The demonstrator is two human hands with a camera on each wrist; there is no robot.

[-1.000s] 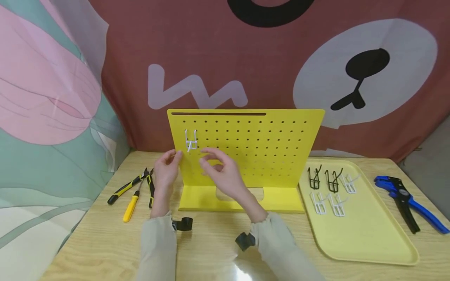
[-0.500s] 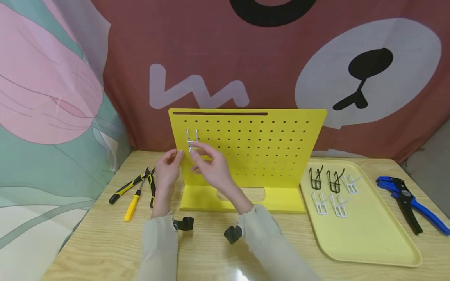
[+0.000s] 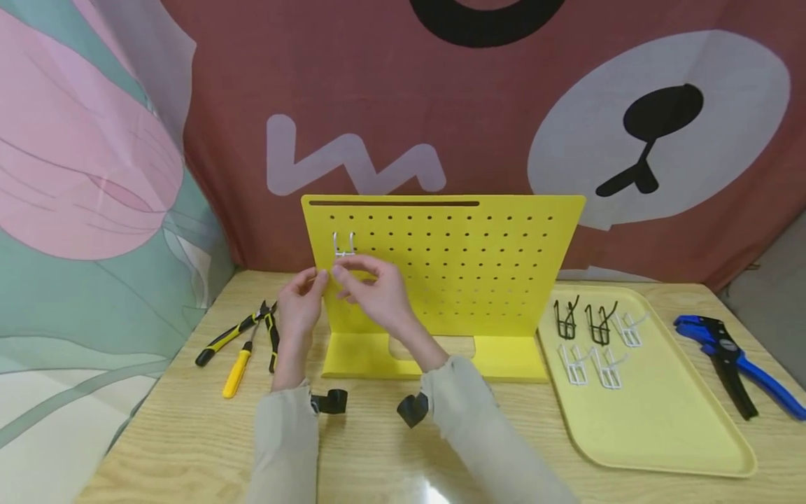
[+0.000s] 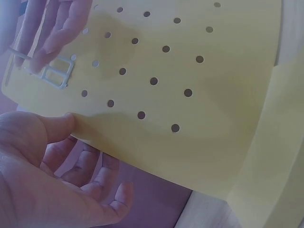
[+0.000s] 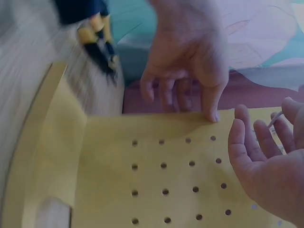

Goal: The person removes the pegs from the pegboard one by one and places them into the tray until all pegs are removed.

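A yellow pegboard [image 3: 456,242] stands upright on its base. Near its upper left, a white wire hook [image 3: 343,253] hangs with its two upper ends at the holes. My right hand [image 3: 380,297] covers the hook's lower part in the head view. In the right wrist view, its thumb and forefinger pinch the hook's protruding wire [image 5: 275,118]. My left hand [image 3: 299,304] grips the board's left edge. The left wrist view shows its thumb [image 4: 61,127] on the front face and the other fingers behind, below the hook's small wire frame [image 4: 57,72].
Right of the board lies a yellow tray [image 3: 661,434] bearing black wire hooks [image 3: 597,327] and white wire hooks [image 3: 607,371]. A blue-handled wire stripper [image 3: 724,353] is beyond it. Pliers [image 3: 227,339] and a yellow screwdriver [image 3: 236,371] lie at left.
My right hand has moved left to the white hook, and its thumb and forefinger have taken hold of the protruding wire. My left hand has stayed at the board's edge.
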